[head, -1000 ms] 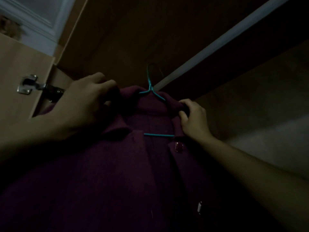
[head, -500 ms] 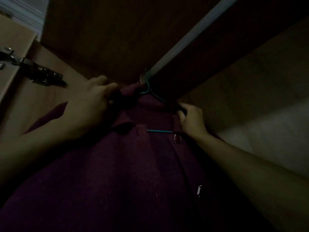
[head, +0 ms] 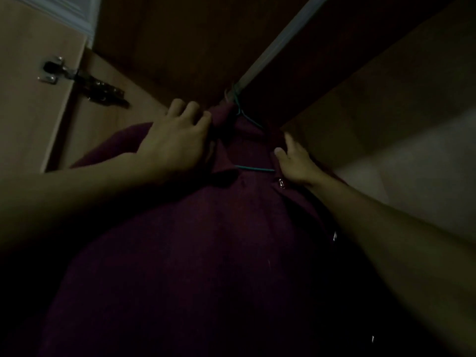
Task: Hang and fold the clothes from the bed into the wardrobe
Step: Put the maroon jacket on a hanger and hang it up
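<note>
Head view: both hands — left hand, right hand — grip the shirt collar at twelve o'clock; a tug could unhook the hanger from the rail.

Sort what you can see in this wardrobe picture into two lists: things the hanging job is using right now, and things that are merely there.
In use: maroon garment; teal hanger; wardrobe rail, with the hanger's hook at it; left hand on the garment's left shoulder; right hand at the collar.

Merely there: door hinge; wardrobe door; wardrobe side panel.
</note>
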The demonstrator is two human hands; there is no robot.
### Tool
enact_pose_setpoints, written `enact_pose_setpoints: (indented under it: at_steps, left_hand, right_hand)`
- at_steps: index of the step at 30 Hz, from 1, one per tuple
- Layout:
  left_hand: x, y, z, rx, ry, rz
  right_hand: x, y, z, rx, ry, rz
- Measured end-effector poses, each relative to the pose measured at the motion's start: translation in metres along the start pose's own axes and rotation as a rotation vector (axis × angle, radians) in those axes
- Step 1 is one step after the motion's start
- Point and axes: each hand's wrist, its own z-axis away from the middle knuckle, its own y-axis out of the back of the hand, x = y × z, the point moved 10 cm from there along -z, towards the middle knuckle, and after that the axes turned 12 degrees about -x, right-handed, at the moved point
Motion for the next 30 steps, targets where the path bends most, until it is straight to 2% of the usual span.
enact_pose_setpoints:
  at_steps: [3, 6, 11, 15, 23, 26, 30]
  left_hand:
    - [0.000, -0.008, 0.020, 0.070, -0.022, -0.077]
    - [0.004, -0.020, 0.033, 0.044, -0.050, -0.099]
    - [0.003, -0.017, 0.026, 0.050, -0.060, -0.091]
    - [0.001, -0.035, 0.033, 0.044, -0.046, -0.071]
    - [0.009, -0.067, 0.024, 0.054, -0.004, -0.200]
    - [0.007, -0.066, 0.025, -0.004, 0.011, -0.185]
    - [0.005, -0.057, 0.033, -0.085, 0.016, -0.062]
  right_hand:
    - [0.015, -0.017, 0.025, 0.006, 0.042, -0.006]
    - [0.032, -0.025, 0.050, -0.002, 0.038, -0.010]
    - [0.046, -0.037, 0.074, -0.087, -0.021, 0.297]
    - [0.056, -0.035, 0.082, -0.018, -0.062, 0.480]
    - [0.068, -0.092, 0.069, -0.201, -0.095, 0.178]
    - [0.062, -0.078, 0.077, -0.263, -0.104, 0.131]
    - [0.051, -0.043, 0.101, -0.269, -0.105, 0.119]
